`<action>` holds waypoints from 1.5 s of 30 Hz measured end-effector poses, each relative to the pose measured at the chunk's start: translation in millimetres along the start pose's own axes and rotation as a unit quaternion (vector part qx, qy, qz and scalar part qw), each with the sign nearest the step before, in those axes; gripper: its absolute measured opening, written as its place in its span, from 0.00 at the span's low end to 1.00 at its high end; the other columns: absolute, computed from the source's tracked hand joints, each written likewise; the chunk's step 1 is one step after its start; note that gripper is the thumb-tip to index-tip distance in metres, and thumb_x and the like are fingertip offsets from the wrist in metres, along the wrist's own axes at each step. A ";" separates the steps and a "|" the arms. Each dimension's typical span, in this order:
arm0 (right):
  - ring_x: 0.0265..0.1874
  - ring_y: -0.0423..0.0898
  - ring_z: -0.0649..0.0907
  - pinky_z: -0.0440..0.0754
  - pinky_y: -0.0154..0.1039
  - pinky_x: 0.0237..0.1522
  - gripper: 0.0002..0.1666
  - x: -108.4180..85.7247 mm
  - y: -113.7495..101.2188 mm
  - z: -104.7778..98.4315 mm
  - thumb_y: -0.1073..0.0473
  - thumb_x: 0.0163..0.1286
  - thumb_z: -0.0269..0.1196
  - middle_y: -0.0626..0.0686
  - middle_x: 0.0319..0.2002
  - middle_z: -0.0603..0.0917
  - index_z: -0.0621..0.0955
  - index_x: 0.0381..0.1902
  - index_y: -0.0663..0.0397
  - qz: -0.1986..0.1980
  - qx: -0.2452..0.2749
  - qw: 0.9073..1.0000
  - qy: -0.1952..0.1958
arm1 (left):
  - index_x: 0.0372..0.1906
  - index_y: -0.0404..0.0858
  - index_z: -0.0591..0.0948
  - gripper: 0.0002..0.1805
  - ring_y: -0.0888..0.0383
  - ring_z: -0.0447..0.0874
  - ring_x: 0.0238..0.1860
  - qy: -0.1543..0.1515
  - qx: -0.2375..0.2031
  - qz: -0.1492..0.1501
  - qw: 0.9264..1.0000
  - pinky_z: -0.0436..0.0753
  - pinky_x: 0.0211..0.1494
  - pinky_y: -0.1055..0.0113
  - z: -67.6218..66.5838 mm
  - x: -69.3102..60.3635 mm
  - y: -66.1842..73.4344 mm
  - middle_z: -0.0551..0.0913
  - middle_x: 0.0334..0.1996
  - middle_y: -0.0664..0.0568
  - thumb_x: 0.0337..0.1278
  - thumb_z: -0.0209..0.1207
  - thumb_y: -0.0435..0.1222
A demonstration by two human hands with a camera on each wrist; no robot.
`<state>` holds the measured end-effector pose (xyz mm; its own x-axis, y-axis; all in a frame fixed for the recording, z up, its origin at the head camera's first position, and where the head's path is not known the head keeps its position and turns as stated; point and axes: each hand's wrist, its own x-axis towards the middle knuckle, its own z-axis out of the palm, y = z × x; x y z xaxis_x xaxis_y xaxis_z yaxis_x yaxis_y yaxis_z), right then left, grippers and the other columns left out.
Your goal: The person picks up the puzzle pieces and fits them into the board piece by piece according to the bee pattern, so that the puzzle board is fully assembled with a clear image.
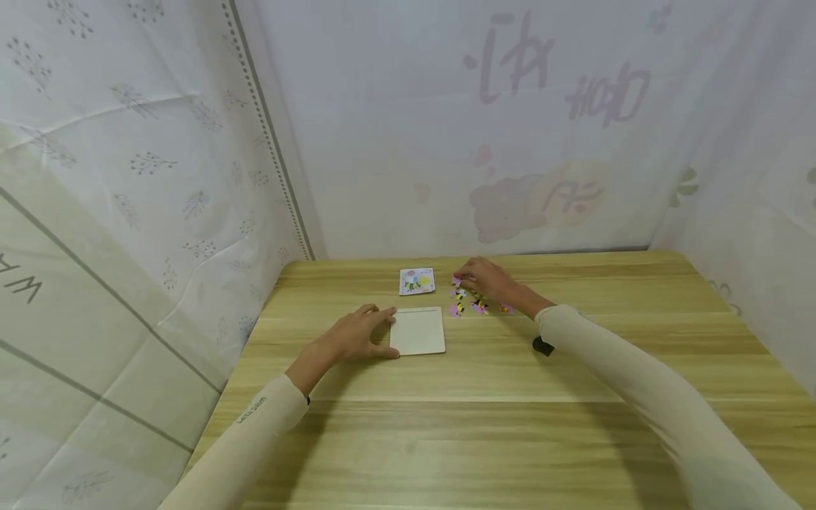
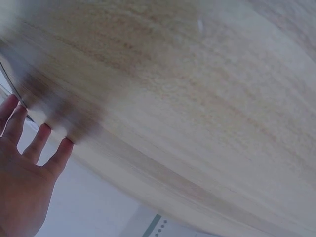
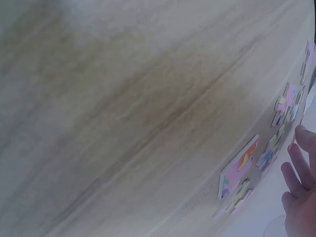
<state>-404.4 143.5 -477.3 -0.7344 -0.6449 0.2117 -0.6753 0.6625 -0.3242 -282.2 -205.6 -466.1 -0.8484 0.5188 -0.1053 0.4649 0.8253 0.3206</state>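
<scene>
Two bare hands work over a wooden table (image 1: 408, 439). At the frame's centre the left hand (image 1: 357, 334), thumb and fingers spread, touches the left edge of a pale square board (image 1: 417, 333); uneven pressure there might skid or turn it. Right of the board's upper corner lie loose puzzle pieces (image 1: 479, 307), close together and partly under the right hand (image 1: 487, 278) — a lowered palm could scatter them. That hand's bent fingertips meet a pink piece (image 1: 456, 280); whether it is pinched cannot be told — a shallow hold could let it slip. Farther, above the board, lies a picture card (image 1: 417, 281), which a stray finger could nudge.
</scene>
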 end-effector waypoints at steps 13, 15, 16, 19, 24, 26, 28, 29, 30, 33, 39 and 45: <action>0.52 0.56 0.81 0.82 0.49 0.48 0.17 -2.2 -18.4 -3.4 0.62 0.77 0.64 0.60 0.53 0.84 0.85 0.59 0.62 -0.034 0.023 0.999 0.016 | 0.81 0.45 0.64 0.56 0.38 0.69 0.72 0.007 0.003 0.002 1.000 0.71 0.68 0.37 -3.2 -2.2 -3.8 0.70 0.72 0.39 0.53 0.66 0.70; 0.52 0.55 0.81 0.83 0.49 0.49 0.16 -1.2 -21.3 -1.7 0.61 0.77 0.64 0.60 0.53 0.84 0.86 0.58 0.61 -0.036 0.017 0.999 0.014 | 0.81 0.45 0.64 0.57 0.37 0.70 0.71 0.007 0.003 -0.001 1.000 0.72 0.67 0.37 -2.7 -1.6 -5.1 0.70 0.72 0.38 0.52 0.66 0.71; 0.52 0.56 0.82 0.83 0.49 0.49 0.16 -0.9 -22.8 -0.6 0.62 0.77 0.64 0.60 0.53 0.84 0.86 0.58 0.61 -0.036 0.015 0.999 0.012 | 0.81 0.45 0.64 0.57 0.37 0.70 0.71 0.006 0.001 -0.001 1.000 0.72 0.67 0.37 -2.6 -1.9 -5.2 0.70 0.72 0.38 0.52 0.66 0.71; 0.54 0.57 0.82 0.82 0.50 0.53 0.15 -0.2 -27.6 3.1 0.63 0.76 0.64 0.61 0.53 0.85 0.86 0.56 0.63 -0.039 0.018 0.999 0.004 | 0.81 0.44 0.64 0.57 0.37 0.71 0.70 0.002 -0.003 -0.001 1.000 0.73 0.65 0.36 -1.9 -2.6 -5.3 0.70 0.72 0.37 0.52 0.66 0.71; 0.52 0.56 0.83 0.83 0.49 0.51 0.15 -2.3 -35.7 8.5 0.61 0.75 0.66 0.60 0.52 0.85 0.87 0.55 0.61 -0.031 0.023 0.999 0.009 | 0.81 0.44 0.65 0.56 0.38 0.72 0.69 -0.001 -0.005 0.002 1.000 0.74 0.65 0.37 -1.2 -2.4 -3.5 0.71 0.71 0.38 0.52 0.67 0.69; 0.50 0.54 0.83 0.83 0.48 0.48 0.15 -3.4 -38.3 10.5 0.60 0.74 0.68 0.59 0.50 0.85 0.88 0.54 0.59 -0.030 0.024 0.999 0.014 | 0.81 0.44 0.65 0.56 0.38 0.72 0.69 -0.001 -0.004 0.003 1.000 0.74 0.65 0.37 -1.1 -1.8 -2.8 0.71 0.71 0.39 0.52 0.67 0.69; 0.48 0.52 0.83 0.82 0.47 0.45 0.14 -4.2 -40.3 12.7 0.59 0.73 0.69 0.57 0.50 0.86 0.89 0.54 0.57 -0.034 0.023 0.999 0.019 | 0.81 0.45 0.65 0.56 0.39 0.72 0.69 0.000 -0.004 0.005 1.000 0.74 0.65 0.38 -1.2 -1.2 -2.1 0.72 0.71 0.39 0.52 0.67 0.69; 0.48 0.52 0.83 0.82 0.47 0.45 0.14 -4.6 -41.3 13.7 0.59 0.72 0.69 0.56 0.49 0.86 0.89 0.53 0.56 -0.036 0.024 0.999 0.019 | 0.81 0.45 0.65 0.56 0.39 0.72 0.69 0.000 -0.004 0.006 1.000 0.74 0.65 0.38 -1.2 -0.8 -1.9 0.72 0.70 0.39 0.52 0.67 0.69; 0.47 0.52 0.83 0.82 0.47 0.45 0.14 -4.7 -42.2 15.0 0.59 0.72 0.69 0.56 0.49 0.86 0.89 0.53 0.56 -0.042 0.029 0.998 0.020 | 0.81 0.45 0.65 0.56 0.39 0.72 0.69 0.000 -0.002 0.006 1.000 0.74 0.65 0.39 -1.3 -0.5 -1.7 0.72 0.70 0.39 0.52 0.67 0.69; 0.48 0.53 0.83 0.82 0.48 0.46 0.14 -4.2 -45.6 18.7 0.61 0.73 0.68 0.57 0.49 0.86 0.89 0.53 0.58 -0.060 0.042 0.997 0.020 | 0.80 0.45 0.66 0.56 0.39 0.72 0.69 -0.001 0.001 0.005 1.000 0.74 0.65 0.39 -1.5 -0.4 -1.0 0.73 0.70 0.38 0.52 0.68 0.68; 0.49 0.54 0.82 0.82 0.48 0.49 0.13 -1.2 -55.6 23.3 0.63 0.73 0.67 0.60 0.49 0.86 0.89 0.52 0.60 -0.080 0.065 0.995 0.017 | 0.80 0.44 0.66 0.56 0.39 0.72 0.69 0.003 0.006 0.006 1.000 0.74 0.65 0.38 -2.2 0.1 0.2 0.73 0.70 0.38 0.52 0.67 0.69; 0.48 0.51 0.83 0.82 0.46 0.49 0.13 -0.1 -65.4 28.5 0.60 0.73 0.69 0.57 0.48 0.86 0.89 0.52 0.57 -0.080 0.050 0.995 0.014 | 0.80 0.45 0.66 0.56 0.39 0.72 0.69 0.002 0.005 0.004 1.000 0.75 0.64 0.38 -2.6 2.2 1.1 0.72 0.70 0.38 0.51 0.67 0.70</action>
<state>-358.1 89.4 -482.4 -0.6211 -0.7268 0.2932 -0.7742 0.5109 -0.3736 -284.2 -204.1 -463.6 -0.8456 0.5247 -0.0985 0.4744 0.8232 0.3120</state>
